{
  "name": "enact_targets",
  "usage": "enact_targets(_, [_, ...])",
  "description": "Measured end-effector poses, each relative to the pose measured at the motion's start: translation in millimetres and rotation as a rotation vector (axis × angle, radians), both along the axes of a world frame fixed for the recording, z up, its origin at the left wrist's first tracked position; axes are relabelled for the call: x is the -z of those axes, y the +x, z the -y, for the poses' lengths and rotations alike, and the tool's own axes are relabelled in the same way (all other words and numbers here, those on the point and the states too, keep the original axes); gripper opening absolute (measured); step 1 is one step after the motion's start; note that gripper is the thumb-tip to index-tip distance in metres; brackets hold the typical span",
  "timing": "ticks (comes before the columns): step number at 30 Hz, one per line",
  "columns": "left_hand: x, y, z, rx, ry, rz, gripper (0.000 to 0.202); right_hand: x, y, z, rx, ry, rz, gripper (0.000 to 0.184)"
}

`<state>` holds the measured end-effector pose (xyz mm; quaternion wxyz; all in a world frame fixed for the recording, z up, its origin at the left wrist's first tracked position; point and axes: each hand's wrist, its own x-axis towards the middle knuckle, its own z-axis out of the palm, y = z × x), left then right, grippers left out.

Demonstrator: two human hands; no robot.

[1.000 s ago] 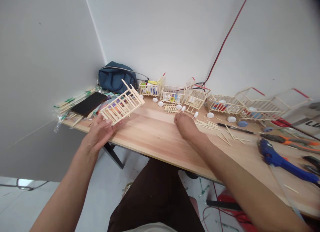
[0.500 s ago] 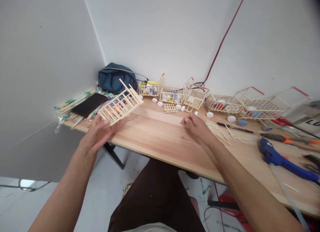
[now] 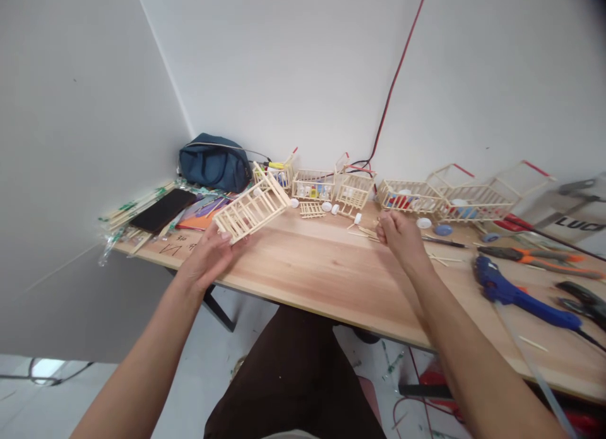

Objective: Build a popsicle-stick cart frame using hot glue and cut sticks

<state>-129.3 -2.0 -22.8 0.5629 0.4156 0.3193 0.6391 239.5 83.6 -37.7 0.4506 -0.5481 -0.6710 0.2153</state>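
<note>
While our left hand grips stick basket, centre-left, right hand curls closed, contents unclear; likely light, fragile: we'd hold corners.

grey side wall | white back wall | wood-topped table | pale floor

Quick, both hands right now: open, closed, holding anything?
Left hand: closed on the stick frame.
Right hand: closed, near loose sticks; whether it holds one cannot be told.

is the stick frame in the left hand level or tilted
Tilted: the stick frame slants upward from the left hand, its far end higher in view.
</note>
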Motion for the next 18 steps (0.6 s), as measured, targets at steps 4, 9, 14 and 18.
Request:
enact_targets(4, [1.5,15.2,-6.1,0.095,-0.008,0.018,0.049,8.2,2.3,-2.2,0.018,-0.007,-0.071,0.025])
enact_targets(9, [2.3,30.5,-12.8,0.173,-0.018,0.027,0.048,2.9,0.1,6.4,-0.053,-0.053,-0.135,0.032])
enact_targets(14, [1.4,50.9,-16.2,0.176,-0.005,0.014,0.061,-2.6,-13.5,20.1,-0.295,-0.286,-0.367,0.039])
enact_targets(18, [7.6,67.7,-19.3,0.118,-0.021,-0.049,0.078,-4.2,-24.9,28.4,-0.569,-0.44,-0.511,0.046])
